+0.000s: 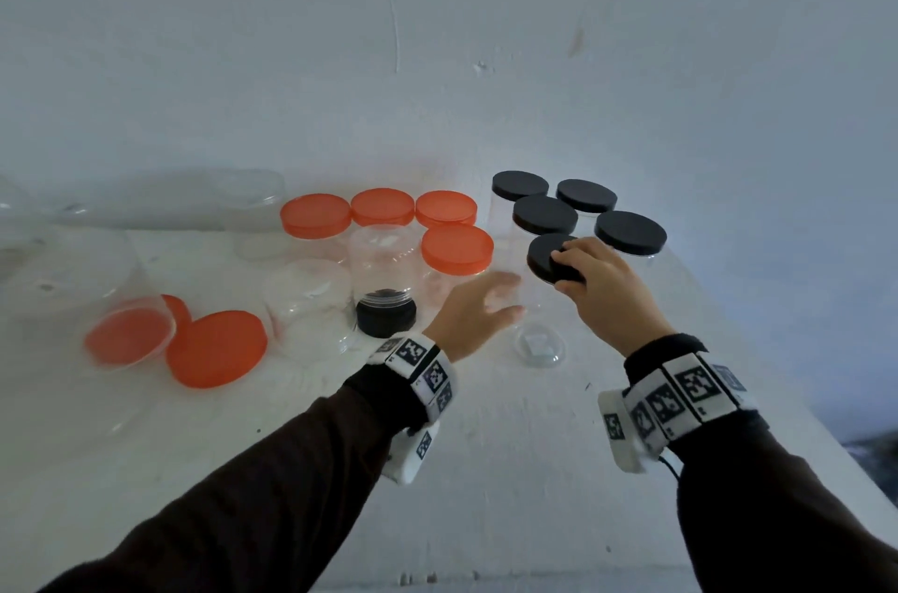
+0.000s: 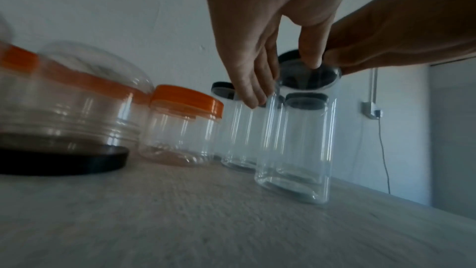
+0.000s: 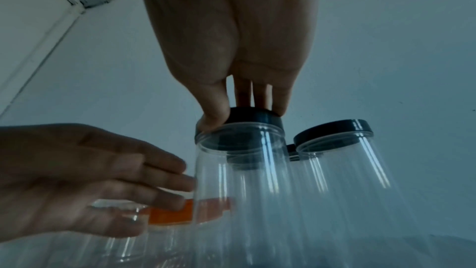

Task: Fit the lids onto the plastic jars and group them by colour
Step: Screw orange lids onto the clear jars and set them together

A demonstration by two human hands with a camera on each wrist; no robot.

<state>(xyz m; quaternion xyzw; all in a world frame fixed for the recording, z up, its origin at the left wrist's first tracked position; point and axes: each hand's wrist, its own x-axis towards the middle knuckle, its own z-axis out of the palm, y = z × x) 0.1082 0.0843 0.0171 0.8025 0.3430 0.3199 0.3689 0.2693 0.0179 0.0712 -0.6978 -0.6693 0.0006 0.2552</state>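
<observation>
White tabletop (image 1: 486, 471) set against a pale, scuffed wall (image 1: 437, 58); at far right in the left-wrist view, a grey panel (image 2: 450, 129) and a thin cable (image 2: 383, 150) hanging from a wall fitting. Along the wall, four orange-lidded jars (image 1: 457, 250) left of centre and four black-lidded jars (image 1: 630, 232) to the right. Nearer the left edge, a loose orange lid (image 1: 216, 348) lying flat, plus an upturned jar on a black lid (image 1: 386, 318).

Tall clear jar (image 2: 296, 146) upright on the table, just in front of the black-lidded group. Black lid (image 3: 253, 118) seated on its mouth. Right hand (image 1: 605, 288) above the jar, thumb (image 3: 213, 109) and fingertips curled round the lid's rim. Left hand (image 1: 474, 308) beside the jar wall, fingers (image 3: 165, 178) straight and slightly spread, tips at or just short of the plastic; contact cannot be told.
</observation>
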